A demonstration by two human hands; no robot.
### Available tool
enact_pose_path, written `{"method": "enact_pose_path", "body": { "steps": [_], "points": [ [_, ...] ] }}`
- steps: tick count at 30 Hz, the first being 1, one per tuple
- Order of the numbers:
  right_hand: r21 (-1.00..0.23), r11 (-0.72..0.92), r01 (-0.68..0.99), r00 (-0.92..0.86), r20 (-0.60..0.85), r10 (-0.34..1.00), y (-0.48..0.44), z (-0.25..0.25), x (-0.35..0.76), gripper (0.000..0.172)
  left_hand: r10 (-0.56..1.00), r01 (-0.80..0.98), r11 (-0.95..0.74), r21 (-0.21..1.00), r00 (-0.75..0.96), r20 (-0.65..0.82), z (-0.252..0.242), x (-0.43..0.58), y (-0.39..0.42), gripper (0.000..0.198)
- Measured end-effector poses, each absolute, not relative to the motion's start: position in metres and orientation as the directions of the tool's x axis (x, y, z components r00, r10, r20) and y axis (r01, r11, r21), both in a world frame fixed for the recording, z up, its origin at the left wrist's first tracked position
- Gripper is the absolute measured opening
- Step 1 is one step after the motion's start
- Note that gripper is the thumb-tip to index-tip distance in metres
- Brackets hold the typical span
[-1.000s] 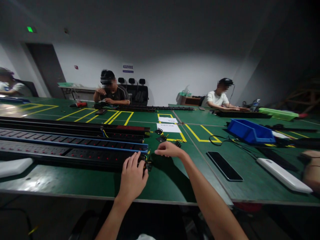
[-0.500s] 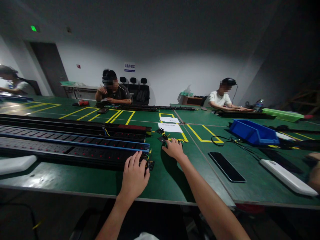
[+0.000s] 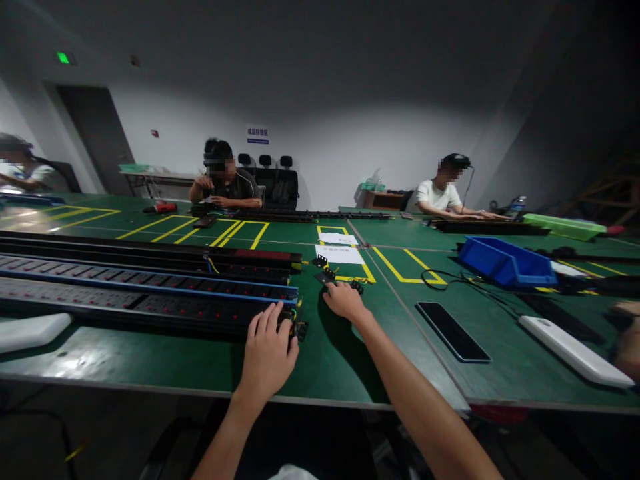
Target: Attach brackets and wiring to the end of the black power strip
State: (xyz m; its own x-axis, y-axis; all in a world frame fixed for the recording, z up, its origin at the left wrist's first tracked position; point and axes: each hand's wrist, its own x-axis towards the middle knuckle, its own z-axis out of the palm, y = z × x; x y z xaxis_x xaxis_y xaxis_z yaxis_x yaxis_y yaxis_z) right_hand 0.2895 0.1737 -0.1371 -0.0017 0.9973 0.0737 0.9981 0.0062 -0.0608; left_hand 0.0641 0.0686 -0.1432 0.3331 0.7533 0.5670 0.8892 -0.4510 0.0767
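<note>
Two bare hands at the strip ends. Left hand (image 3: 270,343) lies over the right end of the front strip (image 3: 200,312), fingers bent across its top; we can't tell if it grips or just steadies. Right hand (image 3: 345,301) is down by the loose brackets (image 3: 327,275), fingers curled, tips hidden; we can't tell if it has hold of anything.

Status, our read: partway. The front strip's rows look filled, with red spots along them. Its right end looks unfinished: wires (image 3: 300,305) stick out, and a small black piece (image 3: 302,330) sits there beside our fingers. The brackets lie apart from the strips, so fitting at this end looks undone. We can't see what's under the left hand.

Further out: blue rail (image 3: 240,287) just behind the front strip, then the rear strip (image 3: 265,256), with a yellow wire (image 3: 214,266) poking up at its front. Two paper sheets (image 3: 340,255) lie past the brackets, by yellow tape. To our right: phone (image 3: 453,331), white power bank (image 3: 575,351), blue bin (image 3: 505,261). Across the bench, one co-worker (image 3: 235,187) in a dark shirt, another (image 3: 440,197) in white with hands on a dark panel.
</note>
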Motion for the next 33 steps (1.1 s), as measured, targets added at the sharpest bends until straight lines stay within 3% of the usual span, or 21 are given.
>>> {"method": "enact_pose_path", "body": {
  "steps": [8,33],
  "points": [
    [-0.07,0.002,0.998,0.002,0.07,0.998,0.1737,-0.1358,0.2891,0.05,0.751,0.89,-0.451,0.069,0.336,0.569,-0.1425,0.0629,0.0694,0.022],
    [-0.034,0.019,0.999,-0.015,0.098,0.995,0.172,-0.1315,0.2896,0.043,0.729,0.883,-0.466,0.053,0.349,0.589,-0.1436,0.0618,0.0704,0.021]
  ]
}}
